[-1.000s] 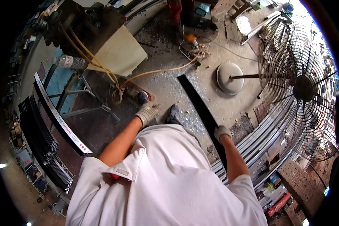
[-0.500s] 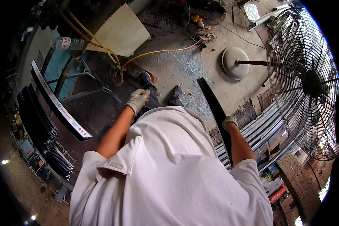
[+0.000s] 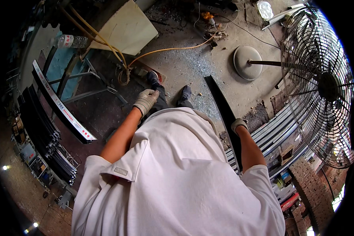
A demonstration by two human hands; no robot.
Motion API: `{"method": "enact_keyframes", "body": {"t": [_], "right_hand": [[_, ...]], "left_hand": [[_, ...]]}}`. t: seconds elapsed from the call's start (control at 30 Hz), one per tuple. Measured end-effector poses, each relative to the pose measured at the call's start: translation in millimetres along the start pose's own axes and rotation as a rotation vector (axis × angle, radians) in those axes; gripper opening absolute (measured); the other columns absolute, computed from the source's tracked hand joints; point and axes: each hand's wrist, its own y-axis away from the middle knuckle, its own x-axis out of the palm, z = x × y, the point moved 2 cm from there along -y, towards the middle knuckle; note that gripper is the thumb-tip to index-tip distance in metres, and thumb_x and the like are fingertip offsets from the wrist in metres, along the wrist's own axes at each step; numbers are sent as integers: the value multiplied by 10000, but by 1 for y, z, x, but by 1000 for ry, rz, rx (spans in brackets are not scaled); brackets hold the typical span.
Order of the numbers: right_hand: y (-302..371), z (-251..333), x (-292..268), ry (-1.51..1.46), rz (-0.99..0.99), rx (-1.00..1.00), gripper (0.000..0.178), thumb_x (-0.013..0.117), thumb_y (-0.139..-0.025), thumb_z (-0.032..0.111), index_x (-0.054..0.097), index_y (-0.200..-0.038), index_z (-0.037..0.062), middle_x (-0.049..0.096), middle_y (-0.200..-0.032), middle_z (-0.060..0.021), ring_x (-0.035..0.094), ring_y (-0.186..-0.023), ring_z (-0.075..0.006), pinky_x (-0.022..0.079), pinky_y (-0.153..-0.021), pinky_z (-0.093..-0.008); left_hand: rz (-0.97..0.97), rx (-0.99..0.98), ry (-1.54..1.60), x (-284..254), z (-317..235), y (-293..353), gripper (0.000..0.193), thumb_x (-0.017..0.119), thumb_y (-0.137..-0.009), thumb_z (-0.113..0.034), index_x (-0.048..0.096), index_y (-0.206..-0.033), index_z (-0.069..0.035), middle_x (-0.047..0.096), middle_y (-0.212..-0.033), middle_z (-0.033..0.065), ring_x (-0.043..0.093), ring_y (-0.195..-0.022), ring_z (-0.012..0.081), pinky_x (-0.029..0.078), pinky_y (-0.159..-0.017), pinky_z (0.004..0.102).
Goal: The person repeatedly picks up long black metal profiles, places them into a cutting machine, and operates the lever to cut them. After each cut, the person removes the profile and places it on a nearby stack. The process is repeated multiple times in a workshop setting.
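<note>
A long, dark, flat metal profile [image 3: 223, 103] hangs at my right side, its far end tilted over the floor. My right hand [image 3: 239, 124], in a knitted glove, is closed round it; the fingertips are partly hidden. On the other side, my left hand [image 3: 146, 101], also gloved, is held curled in front of my left thigh. Its inner side is turned from view, so anything in the fingers cannot be made out. Farther left, a profile with a white printed strip [image 3: 63, 107] lies on a metal-framed stand [image 3: 76, 74], beside a stack of dark profiles [image 3: 37, 122].
A large caged fan [image 3: 320, 86] on a round base [image 3: 247, 63] stands at the right. Long silver profiles [image 3: 273, 133] lie below it. A yellow hose [image 3: 169, 50] crosses the debris-strewn floor. A pale board [image 3: 126, 29] and a plastic bottle [image 3: 70, 41] are at the upper left.
The dark profile's far end has swung slightly up and left. My left hand has risen a little and moved slightly right. My right hand keeps its grip.
</note>
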Motion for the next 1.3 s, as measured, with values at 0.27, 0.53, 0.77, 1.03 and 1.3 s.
{"method": "enact_keyframes", "body": {"t": [0.27, 0.53, 0.77, 1.03, 1.3], "right_hand": [[5, 0, -7, -42, -44, 16, 391, 545, -825, 227, 632, -1160, 46, 596, -1235, -190, 557, -1182, -324, 482, -942, -416], [28, 2, -19, -1, -125, -44, 380, 547, -829, 203, 629, -1162, 39, 579, -1231, -233, 556, -1165, -364, 482, -948, -436], [70, 14, -52, -13, -164, -34, 362, 507, -847, 182, 603, -1177, 66, 590, -1200, -244, 566, -1142, -378, 480, -941, -452], [87, 35, -90, 74, -357, -96, 284, 493, -866, 149, 582, -1121, 61, 645, -1102, -216, 629, -1042, -357, 506, -866, -448], [111, 72, -146, 286, -687, -248, 277, 596, -830, 131, 585, -1079, 11, 670, -968, -180, 671, -901, -310, 538, -751, -402]], "left_hand": [[-38, 7, 17, 2, 17, -2, 333, 635, -885, -331, 645, -984, -14, 629, -744, 40, 565, -646, 117, 482, -639, 289], [29, 14, -34, 1, 19, -7, 339, 588, -916, -360, 629, -1014, -38, 637, -847, 30, 590, -686, 106, 469, -584, 261], [-17, 64, -22, 6, 10, -4, 325, 637, -888, -324, 637, -979, -12, 624, -745, 41, 561, -659, 124, 485, -649, 303], [-4, 235, -323, 18, -14, -7, 329, 669, -849, -340, 636, -937, -24, 645, -755, 94, 593, -699, 186, 494, -694, 337], [137, 447, -698, 61, -93, -2, 517, 626, -835, -415, 587, -1125, 11, 659, -985, 213, 642, -927, 361, 502, -829, 408]]}}
